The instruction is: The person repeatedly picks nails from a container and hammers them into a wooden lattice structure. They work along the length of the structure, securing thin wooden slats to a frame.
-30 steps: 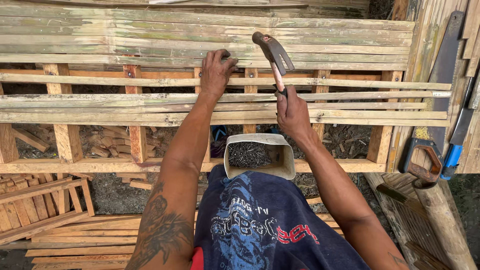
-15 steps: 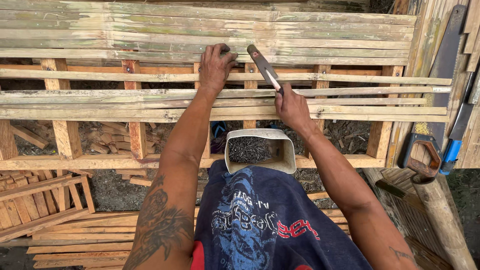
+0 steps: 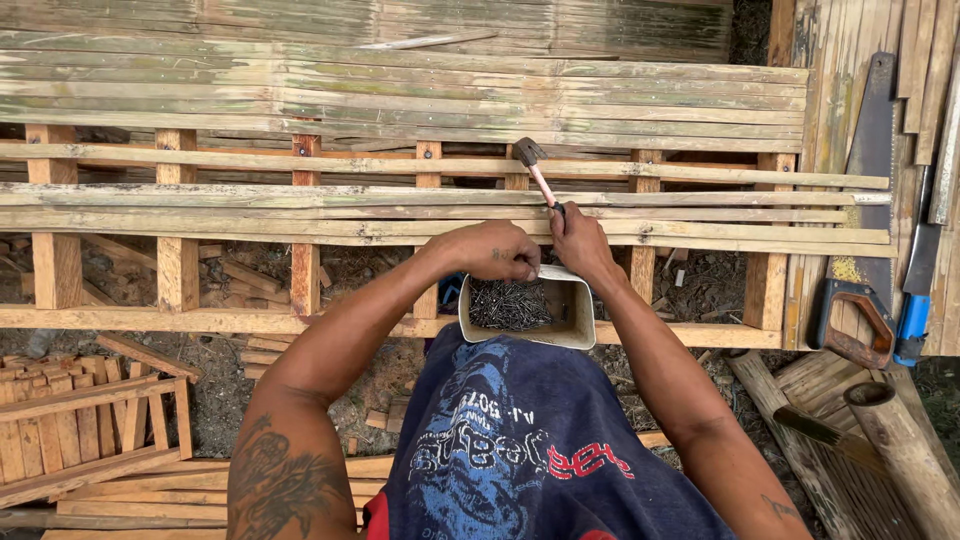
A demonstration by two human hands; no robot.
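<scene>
Over the small off-white tub of dark nails, the left hand now hovers with fingertips bunched downward; half a second back it was up on the split-bamboo slats, so the last nail looks set and a fresh one is being picked, though whether one is pinched I cannot tell. Just beside it, the right hand stays clamped on the pale-handled steel hammer, lowered from its raised swing. Its long axis runs away from the fingers, head tilted up-left.
</scene>
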